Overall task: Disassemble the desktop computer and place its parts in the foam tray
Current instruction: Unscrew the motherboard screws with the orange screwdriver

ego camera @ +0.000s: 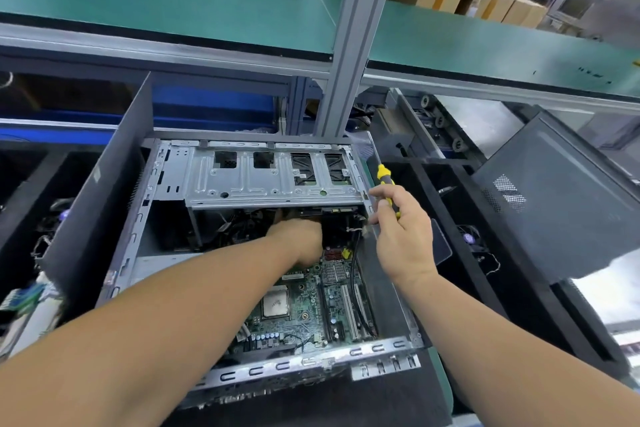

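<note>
Our left hand [300, 239] reaches under the drive cage [263, 177] at twelve o'clock, grip unclear; our right hand [401, 232] grasps a screwdriver [387, 185].

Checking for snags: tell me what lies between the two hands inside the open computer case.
In the head view, thin loose wires hang between the left hand and right hand.

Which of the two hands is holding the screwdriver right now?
The right hand, raised beside the case's right wall, grips the yellow-handled screwdriver. The left hand holds no tool; it reaches under the drive cage, fingers hidden.
</note>
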